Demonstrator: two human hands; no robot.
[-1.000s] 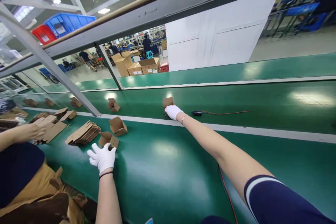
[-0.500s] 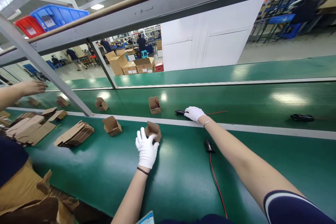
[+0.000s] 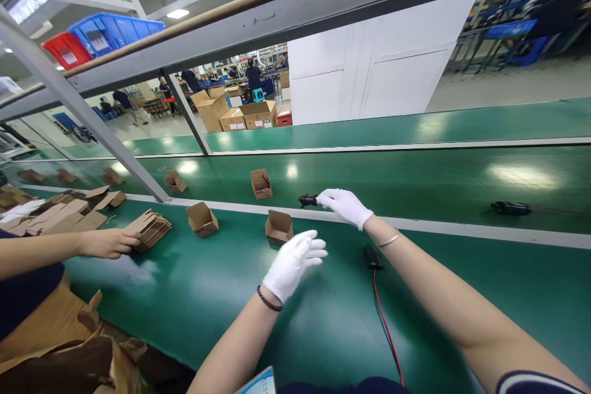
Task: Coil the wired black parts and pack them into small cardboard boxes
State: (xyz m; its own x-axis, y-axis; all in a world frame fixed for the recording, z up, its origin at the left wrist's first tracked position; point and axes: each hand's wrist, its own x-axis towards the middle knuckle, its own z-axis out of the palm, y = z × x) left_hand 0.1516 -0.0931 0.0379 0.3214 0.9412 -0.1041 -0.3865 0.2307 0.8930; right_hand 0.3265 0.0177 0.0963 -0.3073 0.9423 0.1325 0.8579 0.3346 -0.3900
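Note:
My left hand (image 3: 294, 263), in a white glove, is held over the green bench with its fingers stretched out and nothing in them. Just beyond it stands a small open cardboard box (image 3: 279, 228), apart from the fingers. My right hand (image 3: 344, 207), gloved too, reaches over the belt, its fingertips pinched at the near end of a small black device (image 3: 308, 200). Part of the device is hidden by the fingers. A second black device (image 3: 372, 257) with a red and black cable (image 3: 386, 326) lies on the bench under my right forearm.
On the belt (image 3: 415, 178) ride an open box holding something dark (image 3: 261, 184) and another black device (image 3: 510, 208). Another open box (image 3: 202, 220) stands left. A co-worker's hand (image 3: 108, 243) touches a stack of flat cartons (image 3: 150, 231). A metal post (image 3: 101, 117) slants across.
My left hand has let go of the small box and moved right. My right hand stays at the black device, which has turned somewhat. Belt items have shifted left; the co-worker's hand has reached the cartons.

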